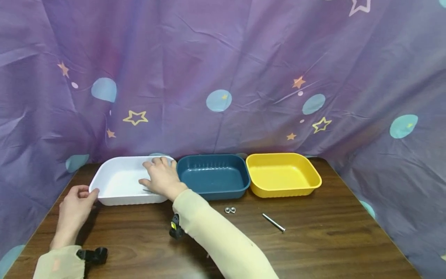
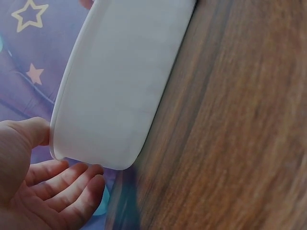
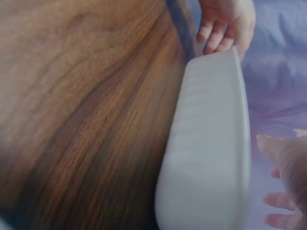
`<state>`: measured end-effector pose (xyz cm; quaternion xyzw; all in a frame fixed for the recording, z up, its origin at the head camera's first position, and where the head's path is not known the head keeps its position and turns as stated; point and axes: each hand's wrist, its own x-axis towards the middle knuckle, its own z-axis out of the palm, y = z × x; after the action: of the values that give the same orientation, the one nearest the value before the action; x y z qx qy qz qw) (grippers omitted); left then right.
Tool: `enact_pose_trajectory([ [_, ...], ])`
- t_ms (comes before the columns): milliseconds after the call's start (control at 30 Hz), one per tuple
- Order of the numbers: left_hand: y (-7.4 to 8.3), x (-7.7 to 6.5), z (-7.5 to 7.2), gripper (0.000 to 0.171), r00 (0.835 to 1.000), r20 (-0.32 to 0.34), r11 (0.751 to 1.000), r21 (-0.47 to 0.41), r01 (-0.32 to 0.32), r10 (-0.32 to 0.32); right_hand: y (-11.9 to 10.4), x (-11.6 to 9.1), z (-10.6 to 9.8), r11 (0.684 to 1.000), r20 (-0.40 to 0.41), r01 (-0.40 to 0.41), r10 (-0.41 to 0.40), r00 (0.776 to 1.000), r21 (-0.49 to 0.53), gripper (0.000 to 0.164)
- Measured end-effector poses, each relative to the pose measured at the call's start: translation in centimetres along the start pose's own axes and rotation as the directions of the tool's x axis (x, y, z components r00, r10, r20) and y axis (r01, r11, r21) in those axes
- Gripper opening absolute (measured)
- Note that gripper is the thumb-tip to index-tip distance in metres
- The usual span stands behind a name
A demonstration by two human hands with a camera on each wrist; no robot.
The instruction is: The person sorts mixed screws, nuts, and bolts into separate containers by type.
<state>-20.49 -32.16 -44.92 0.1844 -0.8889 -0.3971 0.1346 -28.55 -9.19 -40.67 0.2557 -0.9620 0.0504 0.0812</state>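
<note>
My left hand [image 1: 74,205] holds the left end of a white tray [image 1: 120,200]. In the left wrist view its thumb [image 2: 36,130] lies at the rim, with the fingers outside the end wall. Over the right part of the same tray is my right hand [image 1: 162,178], fingers spread and nothing visible in their grasp. Below that hand a thin grey piece [image 1: 148,190] shows in the tray, mostly hidden, so its kind is unclear. The right wrist view shows the right hand [image 3: 288,177] beyond the tray's long wall, apart from the rim.
A dark blue tray [image 1: 212,195] stands against the white one, and a yellow tray [image 1: 283,192] is to its right. Two metal nuts [image 1: 230,210] and a metal bolt [image 1: 273,223] lie on the wooden table [image 1: 331,240]. A patterned purple curtain [image 1: 188,77] hangs behind.
</note>
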Motion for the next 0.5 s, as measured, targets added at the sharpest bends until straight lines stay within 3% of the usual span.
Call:
enact_pose_trajectory([
  [233,0.1,0.4,-0.5,0.05,1.0,0.002,1.0,0.008,-0.008,0.008,0.2,-2.2,-2.3,0.997,-0.091,0.079,-0.076,0.993,0.025,0.055],
  [500,0.0,0.1,-0.1,0.049,1.0,0.01,1.0,0.013,0.015,-0.015,1.3,-6.0,-3.0,0.985,-0.242,0.137,-0.108,0.964,0.108,0.05],
])
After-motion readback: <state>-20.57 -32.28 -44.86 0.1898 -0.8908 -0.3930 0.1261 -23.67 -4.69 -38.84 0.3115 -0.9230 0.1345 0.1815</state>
